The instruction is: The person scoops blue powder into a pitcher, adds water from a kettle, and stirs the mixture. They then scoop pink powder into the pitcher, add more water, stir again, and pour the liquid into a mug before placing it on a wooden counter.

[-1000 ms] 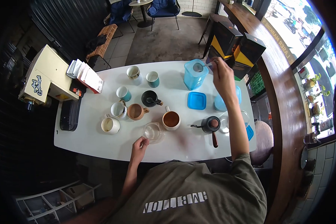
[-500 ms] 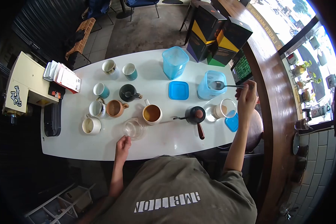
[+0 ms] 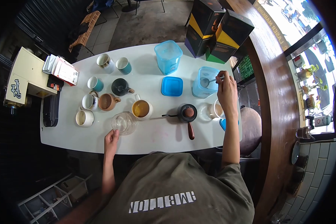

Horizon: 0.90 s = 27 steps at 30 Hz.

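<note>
My right hand [image 3: 227,87] pinches the handle of a spoon [image 3: 205,81], whose bowl is in the mouth of a translucent blue container [image 3: 201,92]. Whether the spoon carries anything is too small to tell. At the table's near side, my left hand [image 3: 111,140] is closed at the near edge of a clear glass vessel [image 3: 124,123]. A cream mug [image 3: 142,111] of amber-brown liquid stands just behind that vessel. Between my hands sits a small black pot [image 3: 182,115] with a wooden handle and brown powder heaped inside. A clear cup [image 3: 215,110] is partly hidden by my right forearm.
Several cups and mugs, including a brown mug [image 3: 106,102] and a black pot [image 3: 120,87], stand at left. Farther back are a second blue container [image 3: 168,58] and a blue lid [image 3: 171,86]. Black boxes [image 3: 220,33] stack at the back right; a cream machine [image 3: 30,76] stands left.
My right hand has moved left, bringing the spoon's bowl down into the blue container's mouth. My left hand stays at the glass vessel, which now looks tilted. The whole view has shifted slightly.
</note>
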Available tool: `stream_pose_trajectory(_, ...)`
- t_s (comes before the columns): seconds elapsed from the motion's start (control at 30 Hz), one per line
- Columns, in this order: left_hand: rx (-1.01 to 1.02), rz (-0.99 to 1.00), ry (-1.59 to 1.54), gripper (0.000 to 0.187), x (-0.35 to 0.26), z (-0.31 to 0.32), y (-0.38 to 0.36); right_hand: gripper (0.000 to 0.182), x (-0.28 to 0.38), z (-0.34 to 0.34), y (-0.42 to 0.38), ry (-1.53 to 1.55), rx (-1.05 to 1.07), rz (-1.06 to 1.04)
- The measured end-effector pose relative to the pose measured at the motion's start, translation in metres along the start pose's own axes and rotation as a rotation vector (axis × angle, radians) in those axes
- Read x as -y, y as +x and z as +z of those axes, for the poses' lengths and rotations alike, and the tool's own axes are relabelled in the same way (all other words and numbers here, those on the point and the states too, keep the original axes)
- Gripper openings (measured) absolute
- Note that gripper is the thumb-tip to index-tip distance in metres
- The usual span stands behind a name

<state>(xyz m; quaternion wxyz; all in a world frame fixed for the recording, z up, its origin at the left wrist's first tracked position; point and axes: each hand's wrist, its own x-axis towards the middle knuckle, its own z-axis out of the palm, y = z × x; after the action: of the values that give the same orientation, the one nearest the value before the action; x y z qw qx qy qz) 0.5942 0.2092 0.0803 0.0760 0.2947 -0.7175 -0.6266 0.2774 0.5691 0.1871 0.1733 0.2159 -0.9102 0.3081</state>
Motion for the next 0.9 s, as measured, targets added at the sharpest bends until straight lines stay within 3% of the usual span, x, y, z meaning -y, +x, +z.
stream_pose_trajectory(0.43, -0.053, -0.048, -0.009, 0.031, -0.006, 0.003, -0.008, 0.01, -0.014, 0.011, 0.001, -0.037, 0.011, -0.06)
stream_pose_trajectory(0.9, -0.188, -0.053, 0.04, 0.038, -0.01, 0.016, -0.016, 0.016, -0.017, -0.011, -0.004, -0.022, 0.055, -0.077)
